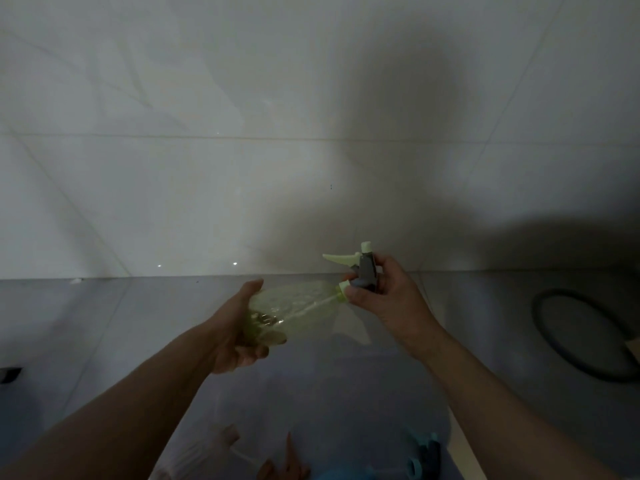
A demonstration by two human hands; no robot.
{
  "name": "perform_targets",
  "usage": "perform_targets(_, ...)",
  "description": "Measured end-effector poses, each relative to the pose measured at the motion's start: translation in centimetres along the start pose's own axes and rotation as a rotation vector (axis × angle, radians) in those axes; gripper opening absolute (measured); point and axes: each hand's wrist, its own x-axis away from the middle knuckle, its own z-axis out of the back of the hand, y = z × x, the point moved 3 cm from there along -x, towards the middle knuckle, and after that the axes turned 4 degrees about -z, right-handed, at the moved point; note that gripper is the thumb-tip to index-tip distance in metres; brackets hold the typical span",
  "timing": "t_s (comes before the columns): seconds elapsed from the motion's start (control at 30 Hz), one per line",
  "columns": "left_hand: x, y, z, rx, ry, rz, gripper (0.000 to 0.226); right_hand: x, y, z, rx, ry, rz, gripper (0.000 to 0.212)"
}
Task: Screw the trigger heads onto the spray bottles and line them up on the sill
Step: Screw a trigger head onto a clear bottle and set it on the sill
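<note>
Two dim bottles (363, 469) at bottom edge

One head-worn view looks forward and down, close above the pale green translucent plastic spray bottle (294, 311), with the white tiled wall (207, 133) beyond it.

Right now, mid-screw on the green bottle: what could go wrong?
1. The bottle is held nearly on its side in the left hand; if there is liquid inside, it could leak at the collar before the threads seat.
2. The right hand grips the trigger head at a tilt, so cross-threading seems possible.
3. Light is dim; the blue sprayer and pale parts lying below could get knocked.
</note>
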Motion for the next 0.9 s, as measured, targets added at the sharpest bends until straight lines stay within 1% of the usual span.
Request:
perform_targets(0.03, 0.1, 0.0, -0.2, 0.002, 0.011, -0.047, 0.079, -0.1, 0.1, 0.0, -0.011, 0.028, -0.023, 0.042)
perform_targets(0.1, 0.2, 0.1, -0.9, 0.066, 0.012, -0.157, 0.072, -0.2, 0.5, 0.1, -0.135, 0.148, -0.095, 0.039)
perform_targets(0.17, 0.4, 0.1, -1.6, 0.128, -0.061, -0.263, 0.06, -0.4, 0.7, 0.4, -0.234, 0.277, -0.152, 0.036)
perform_targets(0.23, 0.7, 0.1, -1.7, 0.085, -0.168, -0.368, 0.049, -0.5, 0.9, 0.7, -0.236, 0.37, -0.205, 0.033)
perform_targets(0.27, 0.7, 0.0, -1.7, 0.059, -0.205, -0.419, 0.052, -0.4, 1.1, 0.9, -0.217, 0.406, -0.243, 0.033)
perform_targets(0.3, 0.7, -0.1, -1.6, 0.025, -0.226, -0.469, 0.065, -0.3, 1.4, 1.0, -0.199, 0.434, -0.283, 0.033)
perform_targets(0.37, 0.7, 0.1, -1.5, -0.096, -0.212, -0.584, 0.093, 0.0, 2.0, 0.9, -0.199, 0.463, -0.361, 0.03)
perform_targets(0.4, 0.8, 0.2, -1.6, -0.156, -0.193, -0.631, 0.1, 0.1, 2.2, 0.9, -0.216, 0.473, -0.396, 0.03)
perform_targets(0.47, 1.0, 0.4, -1.8, -0.223, -0.178, -0.691, 0.103, 0.2, 2.3, 0.7, -0.266, 0.483, -0.44, 0.029)
perform_targets(0.53, 1.2, 0.5, -2.2, -0.244, -0.157, -0.696, 0.097, 0.1, 2.0, 0.6, -0.305, 0.445, -0.44, 0.024)
perform_targets(0.63, 1.3, 0.4, -2.7, -0.167, -0.124, -0.539, 0.097, -0.4, 1.2, 0.2, -0.331, 0.296, -0.399, 0.015)
perform_targets(0.73, 1.3, 0.5, -2.4, -0.239, -0.071, -0.549, 0.097, -0.5, 0.6, 0.1, -0.346, 0.184, -0.393, 0.004)
perform_targets(0.8, 1.2, 0.5, -2.3, -0.186, -0.085, -0.568, 0.092, -0.3, 0.6, 0.1, -0.306, 0.199, -0.4, 0.005)
perform_targets(0.9, 1.2, 0.4, -2.3, -0.139, -0.112, -0.631, 0.08, 0.0, 1.2, 0.1, -0.253, 0.322, -0.439, 0.021)
